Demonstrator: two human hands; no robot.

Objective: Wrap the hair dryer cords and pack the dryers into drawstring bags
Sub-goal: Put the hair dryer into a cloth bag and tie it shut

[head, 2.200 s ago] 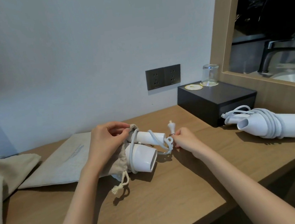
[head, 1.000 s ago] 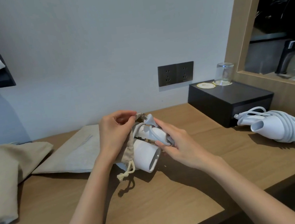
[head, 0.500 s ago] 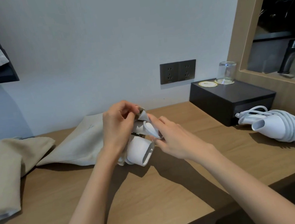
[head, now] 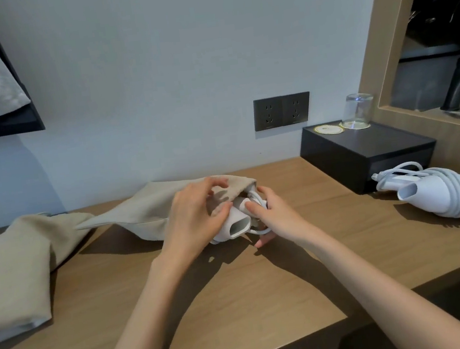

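Observation:
A white hair dryer [head: 236, 225] with its cord looped around it lies at the middle of the wooden desk [head: 239, 303], its rear half inside the mouth of a beige drawstring bag [head: 146, 210]. My left hand [head: 196, 216] grips the bag's mouth edge over the dryer body. My right hand [head: 274, 215] holds the dryer's handle and cord, thumb under it. A second white dryer [head: 451, 193], cord wrapped round its body, lies at the desk's right end.
Another beige bag [head: 9, 276] lies bunched at the left. A black box [head: 365, 154] with an upturned glass [head: 358, 110] and coaster stands at the back right, below a wall socket [head: 282, 110]. A mirror frame [head: 378, 69] rises on the right.
The loose plug and cord end have been tucked against the dryer. The bag's mouth has been drawn further over the dryer, and the bag has lifted and spread out to the left.

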